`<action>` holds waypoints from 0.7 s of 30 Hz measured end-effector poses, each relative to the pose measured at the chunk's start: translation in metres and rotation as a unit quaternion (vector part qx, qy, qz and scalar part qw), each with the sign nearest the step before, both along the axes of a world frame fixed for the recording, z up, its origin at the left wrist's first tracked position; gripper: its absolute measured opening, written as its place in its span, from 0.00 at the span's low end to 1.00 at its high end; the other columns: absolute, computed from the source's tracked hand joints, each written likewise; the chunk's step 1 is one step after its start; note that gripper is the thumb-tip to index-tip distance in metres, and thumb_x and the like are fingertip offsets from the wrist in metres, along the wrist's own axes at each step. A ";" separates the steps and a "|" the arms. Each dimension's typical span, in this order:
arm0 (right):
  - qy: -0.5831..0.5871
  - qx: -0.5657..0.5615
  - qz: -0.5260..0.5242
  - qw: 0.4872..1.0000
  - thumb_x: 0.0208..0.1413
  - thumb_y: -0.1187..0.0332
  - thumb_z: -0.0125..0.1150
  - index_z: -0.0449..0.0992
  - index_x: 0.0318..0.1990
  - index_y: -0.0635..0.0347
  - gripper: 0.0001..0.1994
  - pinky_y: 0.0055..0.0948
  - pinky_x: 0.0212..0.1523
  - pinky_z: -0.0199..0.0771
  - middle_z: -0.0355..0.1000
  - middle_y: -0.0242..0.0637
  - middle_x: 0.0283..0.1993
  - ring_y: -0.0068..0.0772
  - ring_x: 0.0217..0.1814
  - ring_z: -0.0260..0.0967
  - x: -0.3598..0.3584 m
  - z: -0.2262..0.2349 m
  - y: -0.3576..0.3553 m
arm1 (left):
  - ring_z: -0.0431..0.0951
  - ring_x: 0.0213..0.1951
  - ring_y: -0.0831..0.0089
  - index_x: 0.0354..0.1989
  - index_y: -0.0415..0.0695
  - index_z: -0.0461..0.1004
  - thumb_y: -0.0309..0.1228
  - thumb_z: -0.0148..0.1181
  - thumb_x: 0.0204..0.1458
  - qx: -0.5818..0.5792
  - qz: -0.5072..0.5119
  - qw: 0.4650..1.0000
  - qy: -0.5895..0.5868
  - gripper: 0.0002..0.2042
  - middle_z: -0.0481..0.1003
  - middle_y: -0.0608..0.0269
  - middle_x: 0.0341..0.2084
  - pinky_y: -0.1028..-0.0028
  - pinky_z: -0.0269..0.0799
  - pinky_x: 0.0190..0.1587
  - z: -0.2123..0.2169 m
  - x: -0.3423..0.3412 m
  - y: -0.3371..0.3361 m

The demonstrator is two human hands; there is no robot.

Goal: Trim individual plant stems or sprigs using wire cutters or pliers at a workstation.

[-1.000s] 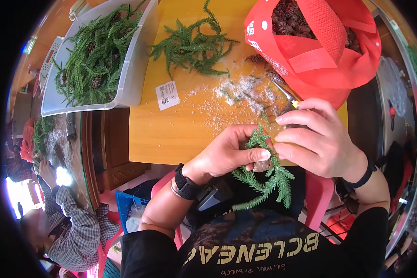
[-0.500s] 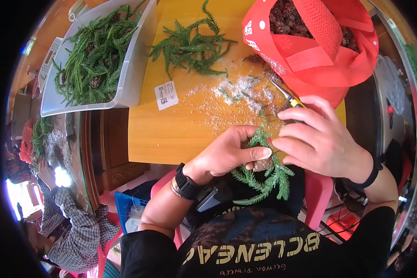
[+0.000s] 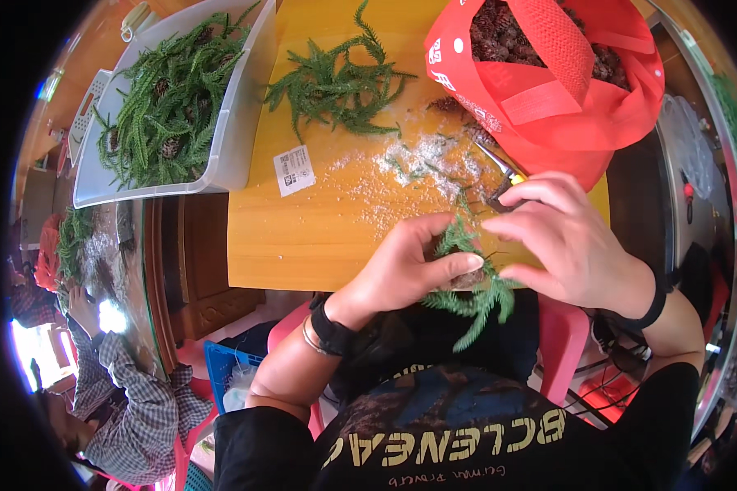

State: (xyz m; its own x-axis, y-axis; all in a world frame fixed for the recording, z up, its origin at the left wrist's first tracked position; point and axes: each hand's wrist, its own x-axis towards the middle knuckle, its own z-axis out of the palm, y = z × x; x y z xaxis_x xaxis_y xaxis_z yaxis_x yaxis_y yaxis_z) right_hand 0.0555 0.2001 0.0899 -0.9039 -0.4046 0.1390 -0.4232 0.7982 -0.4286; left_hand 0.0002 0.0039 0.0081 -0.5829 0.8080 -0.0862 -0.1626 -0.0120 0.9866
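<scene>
My left hand (image 3: pixel 413 266) is closed on a green artificial pine sprig (image 3: pixel 479 307), thumb across its middle. A small brownish piece (image 3: pixel 467 281), perhaps a pine cone, shows just below the thumb, partly hidden. Close to the sprig's right side hovers my right hand (image 3: pixel 577 245), its thumb and forefinger apart with nothing visible between them. Pliers (image 3: pixel 504 164) with yellow on the handle lie just beyond the right fingers, their far end hidden by that hand.
White granules (image 3: pixel 434 164) and loose green sprigs (image 3: pixel 336 86) cover parts of the yellow table (image 3: pixel 303 237). A clear bin (image 3: pixel 231 123) of greenery stands left. At the back right is a red bag (image 3: pixel 573 123) of pine cones (image 3: pixel 504 37). Another person (image 3: pixel 135 409) sits far left.
My right thumb and forefinger have spread apart beside the sprig. The sprig has tilted slightly in my left hand, which still grips it.
</scene>
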 end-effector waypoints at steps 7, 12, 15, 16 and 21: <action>0.216 0.129 0.145 0.957 0.38 0.70 0.60 0.72 0.26 0.53 0.05 0.45 0.51 0.64 0.64 0.28 0.25 0.33 0.42 0.67 -0.003 0.007 -0.001 | 0.67 0.23 0.85 0.37 0.40 0.70 0.33 0.60 0.50 0.094 -0.052 0.958 -0.267 0.11 0.72 0.67 0.24 0.86 0.61 0.23 0.003 0.001 -0.004; 0.121 0.123 0.069 0.983 0.39 0.69 0.61 0.69 0.23 0.54 0.06 0.45 0.51 0.60 0.65 0.30 0.32 0.39 0.49 0.65 0.000 0.008 -0.002 | 0.73 0.28 0.77 0.35 0.39 0.70 0.26 0.62 0.47 0.006 0.011 1.000 -0.002 0.09 0.73 0.63 0.28 0.80 0.68 0.31 0.006 0.005 0.001; -0.001 0.053 0.016 0.998 0.37 0.70 0.64 0.69 0.26 0.57 0.09 0.43 0.51 0.60 0.66 0.32 0.34 0.41 0.52 0.63 0.003 -0.001 0.001 | 0.74 0.34 0.66 0.32 0.39 0.71 0.20 0.63 0.40 0.026 0.070 0.941 0.329 0.10 0.72 0.58 0.29 0.73 0.69 0.38 0.010 0.009 0.005; -0.073 0.020 -0.017 0.997 0.37 0.70 0.65 0.69 0.27 0.58 0.10 0.42 0.50 0.60 0.66 0.33 0.35 0.41 0.52 0.63 0.004 -0.004 0.002 | 0.74 0.35 0.63 0.32 0.40 0.71 0.19 0.64 0.37 0.037 0.083 0.920 0.381 0.11 0.72 0.56 0.29 0.71 0.68 0.39 0.009 0.011 0.005; 0.036 0.043 0.060 0.997 0.37 0.68 0.64 0.70 0.28 0.58 0.10 0.43 0.51 0.60 0.67 0.32 0.35 0.38 0.51 0.63 -0.001 0.011 0.001 | 0.69 0.24 0.86 0.36 0.39 0.69 0.30 0.59 0.51 0.026 -0.032 0.993 -0.108 0.09 0.73 0.67 0.25 0.85 0.64 0.26 0.011 0.003 -0.003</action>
State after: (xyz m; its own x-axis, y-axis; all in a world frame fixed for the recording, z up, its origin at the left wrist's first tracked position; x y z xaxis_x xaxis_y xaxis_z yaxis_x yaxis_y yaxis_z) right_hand 0.0546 0.2007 0.1008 -0.8374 -0.5218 0.1630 -0.5448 0.7726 -0.3259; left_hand 0.0029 0.0010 0.0192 -0.5019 0.8499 -0.1607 -0.3726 -0.0448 0.9269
